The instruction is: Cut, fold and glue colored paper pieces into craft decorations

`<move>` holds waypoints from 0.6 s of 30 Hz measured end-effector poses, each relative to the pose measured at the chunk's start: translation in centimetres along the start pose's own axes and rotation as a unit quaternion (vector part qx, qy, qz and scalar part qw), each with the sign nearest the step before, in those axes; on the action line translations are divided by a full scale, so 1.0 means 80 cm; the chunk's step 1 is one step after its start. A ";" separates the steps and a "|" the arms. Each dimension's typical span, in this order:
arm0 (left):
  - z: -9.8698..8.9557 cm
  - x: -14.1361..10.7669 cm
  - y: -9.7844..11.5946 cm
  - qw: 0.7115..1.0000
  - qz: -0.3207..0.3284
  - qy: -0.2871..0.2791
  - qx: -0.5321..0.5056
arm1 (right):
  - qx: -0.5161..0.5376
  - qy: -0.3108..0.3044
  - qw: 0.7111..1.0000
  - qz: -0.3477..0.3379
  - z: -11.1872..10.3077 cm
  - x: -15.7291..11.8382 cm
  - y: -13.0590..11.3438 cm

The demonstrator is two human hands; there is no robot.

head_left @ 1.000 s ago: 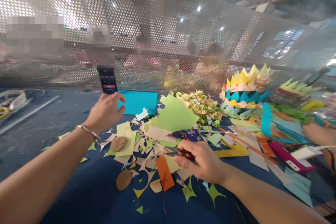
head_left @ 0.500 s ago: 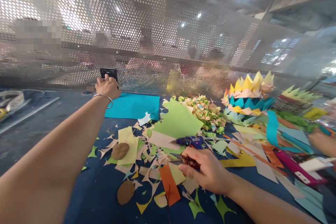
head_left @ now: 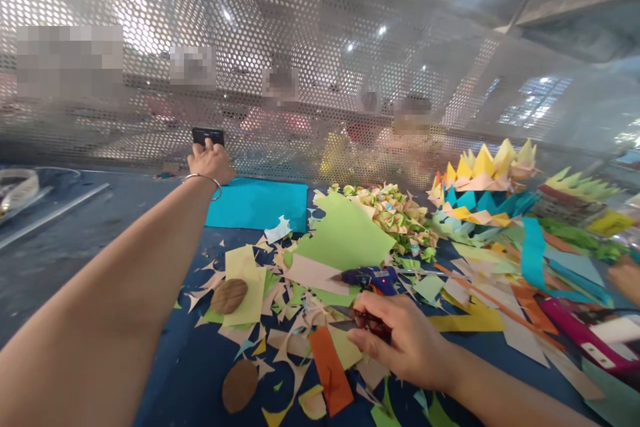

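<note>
My left hand point(head_left: 210, 160) reaches far forward to a black phone point(head_left: 208, 137) that stands against the perforated metal screen; its fingers are at the phone's lower front, and whether they grip it is unclear. A silver bangle is on that wrist. Just right of the hand lies a flat turquoise sheet point(head_left: 257, 205). My right hand point(head_left: 393, 333) is closed around dark red-handled scissors point(head_left: 371, 323), blades pointing left. Beyond it a blue glue gun point(head_left: 370, 277) rests on paper scraps, below a large light green sheet point(head_left: 345, 230).
Layered paper crowns point(head_left: 483, 190) stand at the right, beside a heap of small folded pieces point(head_left: 400, 217). A magenta device point(head_left: 585, 333) and another person's hand point(head_left: 625, 280) are at the right edge. Two brown ovals point(head_left: 240, 385) lie among scraps.
The view has shifted slightly, so the tabletop things at the right appear further right. My left hand stays at the phone, and my right hand still holds the scissors.
</note>
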State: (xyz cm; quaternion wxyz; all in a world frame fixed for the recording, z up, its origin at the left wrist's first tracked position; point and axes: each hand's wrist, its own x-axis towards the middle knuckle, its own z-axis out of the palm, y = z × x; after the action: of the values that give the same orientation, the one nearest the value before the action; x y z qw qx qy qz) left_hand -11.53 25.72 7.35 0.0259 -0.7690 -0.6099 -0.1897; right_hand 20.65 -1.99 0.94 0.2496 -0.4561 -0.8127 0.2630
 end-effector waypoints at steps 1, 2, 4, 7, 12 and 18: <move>0.000 0.001 0.001 1.000 -0.019 0.013 0.001 | -0.004 0.000 1.000 0.001 0.001 0.000 0.001; 0.000 0.001 0.003 0.999 -0.038 0.026 0.002 | -0.007 0.001 1.000 0.001 0.001 0.001 0.001; 0.001 0.002 0.007 0.997 -0.067 0.047 0.003 | -0.013 0.001 1.000 0.002 0.001 0.001 0.001; 0.003 -0.002 0.013 0.995 -0.072 0.064 0.005 | -0.018 -0.001 1.000 0.003 0.001 0.000 0.000; 0.009 -0.031 0.033 0.994 -0.044 0.094 0.018 | -0.023 -0.002 1.000 -0.015 0.002 -0.005 -0.005; 0.013 -0.084 0.080 0.995 0.050 0.080 0.030 | -0.018 0.013 0.999 -0.043 0.002 -0.012 -0.014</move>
State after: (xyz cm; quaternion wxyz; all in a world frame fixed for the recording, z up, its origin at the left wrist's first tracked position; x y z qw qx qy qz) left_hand -6.44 18.13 5.42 0.1068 -0.7800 -0.5718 -0.2306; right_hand 20.27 -3.39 1.38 0.2627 -0.4284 -0.8329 0.2318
